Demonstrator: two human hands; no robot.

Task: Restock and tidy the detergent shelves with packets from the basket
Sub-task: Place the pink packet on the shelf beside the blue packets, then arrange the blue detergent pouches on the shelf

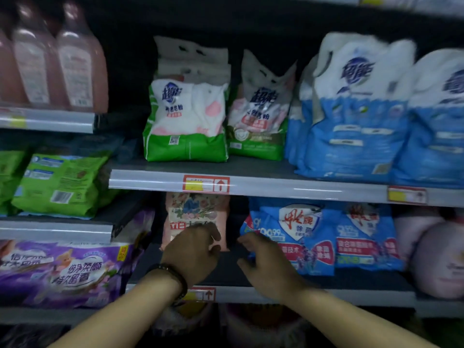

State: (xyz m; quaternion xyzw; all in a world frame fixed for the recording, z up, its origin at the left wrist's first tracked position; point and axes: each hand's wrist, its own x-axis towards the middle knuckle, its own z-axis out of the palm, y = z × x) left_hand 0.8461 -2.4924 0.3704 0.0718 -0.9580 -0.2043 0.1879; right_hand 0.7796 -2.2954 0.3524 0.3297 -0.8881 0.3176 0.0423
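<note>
"Shelves (pixel 276 188) fill the whole view, don't they?"

"Yes, dark shelves with grey front rails. The biggest things on them are the big blue bags (pixel 356 126), up on the right."

"And the purple packs (pixel 62 270)?"

"They lie low on the left. The green and white bags (pixel 185 121) stand in the middle of the upper shelf, next to the big blue ones."

"What is under them?"

"Blue packets (pixel 301 237) on the lower shelf. To their left, across a dark gap, the pink packet (pixel 195 214) stands upright."

"Who has it?"

"The left hand (pixel 193 252). Its fingers curl around the bottom of the pink packet and grip it."

"And the right hand (pixel 268 262)?"

"It hangs in the gap, just in front of the blue packets. Its fingers are loose and a bit spread, and it holds nothing."

"Anything smaller?"

"A dark bracelet (pixel 173 275) on the left wrist, and a red price tag (pixel 206 184) on the rail above."
</note>
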